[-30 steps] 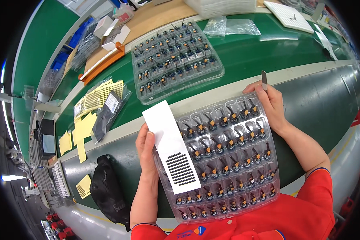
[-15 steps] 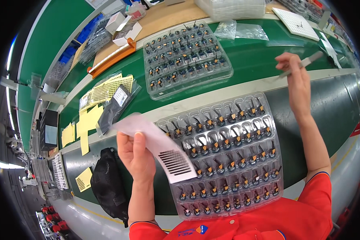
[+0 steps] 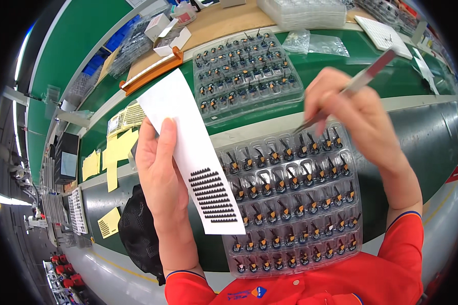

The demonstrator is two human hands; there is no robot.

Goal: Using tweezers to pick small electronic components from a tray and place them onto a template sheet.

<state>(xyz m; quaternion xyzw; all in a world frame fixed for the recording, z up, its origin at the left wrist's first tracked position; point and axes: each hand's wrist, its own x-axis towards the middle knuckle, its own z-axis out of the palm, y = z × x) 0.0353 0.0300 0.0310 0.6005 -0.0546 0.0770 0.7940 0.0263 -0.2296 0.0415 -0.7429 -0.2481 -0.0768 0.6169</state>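
A white strip sheet (image 3: 180, 117) is pinched in my left hand (image 3: 160, 170), the thumb lying on its front. Rows of short black toothed pieces (image 3: 212, 195) sit on the sheet's lower half. My right hand (image 3: 353, 109) grips metal tweezers (image 3: 371, 68). Their tips point down left over the far row of the near clear plastic tray (image 3: 269, 168); whether they hold a piece cannot be made out. Small dark parts (image 3: 292, 180) with orange patches and black stems fill the tray's pockets. The sheet overlaps the tray's left edge.
Farther back, a similar filled tray (image 3: 254, 108) stands on the green mat. Yellow sheets (image 3: 119, 155) lie at the left, near a black mesh bag (image 3: 140, 234). An orange-edged holder (image 3: 152, 71), clear bags (image 3: 328, 44) and a white perforated board (image 3: 381, 35) are at the back.
My right hand has come left and nearer with the tweezers, from the far right to above the near tray. The sheet in my left hand has been raised and straightened, its face turned toward me.
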